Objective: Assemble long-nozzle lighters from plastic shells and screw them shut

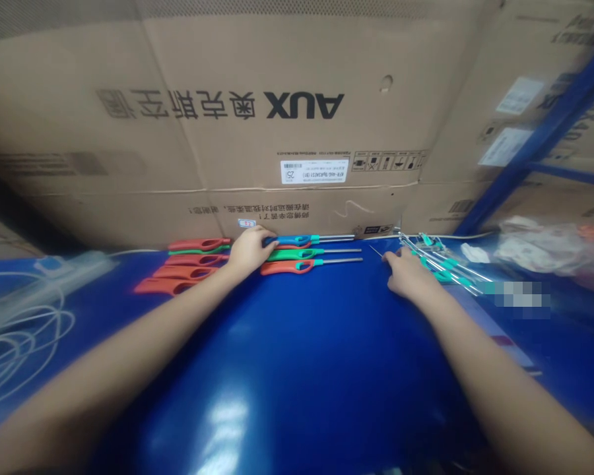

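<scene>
My left hand is closed at the handle end of a blue gas lighter, whose metal tube points right. Just below that lie a green lighter and an orange-red lighter, both with teal collars and metal tubes; part of another red one shows between them. My right hand is closed on a thin pointed metal piece, its kind unclear, with the tip toward the lighters. Beside that hand is a pile of metal tubes with teal ends.
Several red and orange lighter handles, one green among them, lie left of my left hand. A tall cardboard box stands behind the blue tabletop. White cable coils at left; plastic bags lie at right near a blue post.
</scene>
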Action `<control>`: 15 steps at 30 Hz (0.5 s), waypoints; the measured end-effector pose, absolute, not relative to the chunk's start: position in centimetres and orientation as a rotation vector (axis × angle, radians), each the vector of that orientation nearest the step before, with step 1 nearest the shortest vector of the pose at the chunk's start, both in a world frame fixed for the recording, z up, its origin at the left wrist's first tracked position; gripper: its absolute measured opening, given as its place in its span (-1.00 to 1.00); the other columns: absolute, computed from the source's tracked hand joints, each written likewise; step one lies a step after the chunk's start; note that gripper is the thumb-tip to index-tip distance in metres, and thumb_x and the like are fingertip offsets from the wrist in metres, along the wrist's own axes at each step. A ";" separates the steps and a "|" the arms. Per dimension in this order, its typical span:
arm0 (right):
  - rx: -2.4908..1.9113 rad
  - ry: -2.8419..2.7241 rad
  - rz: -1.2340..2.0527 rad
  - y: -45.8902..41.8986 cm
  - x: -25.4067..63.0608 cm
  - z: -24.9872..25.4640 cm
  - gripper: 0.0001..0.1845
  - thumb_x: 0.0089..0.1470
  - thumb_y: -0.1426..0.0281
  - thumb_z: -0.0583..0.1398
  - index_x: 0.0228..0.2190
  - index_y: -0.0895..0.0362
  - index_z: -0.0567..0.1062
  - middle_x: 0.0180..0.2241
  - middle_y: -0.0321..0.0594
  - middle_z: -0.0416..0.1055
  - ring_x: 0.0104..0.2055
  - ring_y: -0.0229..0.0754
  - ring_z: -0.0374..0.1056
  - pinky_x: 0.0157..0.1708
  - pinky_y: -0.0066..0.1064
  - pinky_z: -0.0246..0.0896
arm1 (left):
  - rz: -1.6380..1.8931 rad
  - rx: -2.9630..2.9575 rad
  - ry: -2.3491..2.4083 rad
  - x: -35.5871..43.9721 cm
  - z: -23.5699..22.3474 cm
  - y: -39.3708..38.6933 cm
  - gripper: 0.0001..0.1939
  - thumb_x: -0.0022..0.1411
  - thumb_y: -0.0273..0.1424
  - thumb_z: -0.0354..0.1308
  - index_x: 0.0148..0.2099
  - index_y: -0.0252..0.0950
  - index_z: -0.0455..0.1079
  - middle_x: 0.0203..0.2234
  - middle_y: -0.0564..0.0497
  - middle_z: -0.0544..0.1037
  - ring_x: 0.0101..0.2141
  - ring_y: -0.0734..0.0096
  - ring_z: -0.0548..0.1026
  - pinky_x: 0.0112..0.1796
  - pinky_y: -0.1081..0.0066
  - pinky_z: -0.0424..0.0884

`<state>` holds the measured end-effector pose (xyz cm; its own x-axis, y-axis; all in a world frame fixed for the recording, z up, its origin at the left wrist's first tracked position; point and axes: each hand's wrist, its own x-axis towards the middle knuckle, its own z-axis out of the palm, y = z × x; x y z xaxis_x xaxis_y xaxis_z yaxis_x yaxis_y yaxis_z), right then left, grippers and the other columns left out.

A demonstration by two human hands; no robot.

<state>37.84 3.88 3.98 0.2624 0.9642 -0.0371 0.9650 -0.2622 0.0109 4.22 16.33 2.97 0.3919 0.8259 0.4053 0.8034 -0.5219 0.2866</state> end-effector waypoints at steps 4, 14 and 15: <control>2.510 1.907 -0.042 4.3 38.5 3.8 -0.45 0.10 0.61 0.11 0.13 0.17 0.42 0.02 0.11 0.32 0.07 0.11 0.36 -0.04 -0.23 0.27 | 0.916 2.620 1.467 4.5 2.9 14.9 -0.79 0.36 -0.36 0.12 -0.05 -0.27 0.54 -0.10 -0.11 0.56 -0.03 0.13 0.47 0.07 0.14 0.41; 2.706 1.918 0.084 4.9 39.6 2.8 -0.45 0.05 0.63 0.13 0.10 0.27 0.46 0.04 0.28 0.30 0.09 0.30 0.32 -0.03 -0.05 0.29 | 0.811 2.743 1.270 1.5 4.0 7.3 -0.72 0.37 -0.27 0.05 -0.09 -0.26 0.54 -0.10 -0.11 0.57 -0.07 0.14 0.49 0.01 0.16 0.43; 2.712 1.947 0.107 4.9 39.4 2.8 -0.46 0.05 0.62 0.14 0.10 0.29 0.47 0.06 0.30 0.29 0.12 0.34 0.29 -0.01 0.00 0.27 | 0.782 2.745 1.274 0.7 4.1 6.7 -0.71 0.37 -0.26 0.04 -0.09 -0.26 0.54 -0.11 -0.10 0.57 -0.08 0.14 0.50 0.01 0.16 0.44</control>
<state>39.44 4.88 2.80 0.3251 0.9309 0.1667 0.9436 -0.3074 -0.1233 0.75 6.74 4.12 0.5426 0.7197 0.4331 0.7119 -0.6677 0.2175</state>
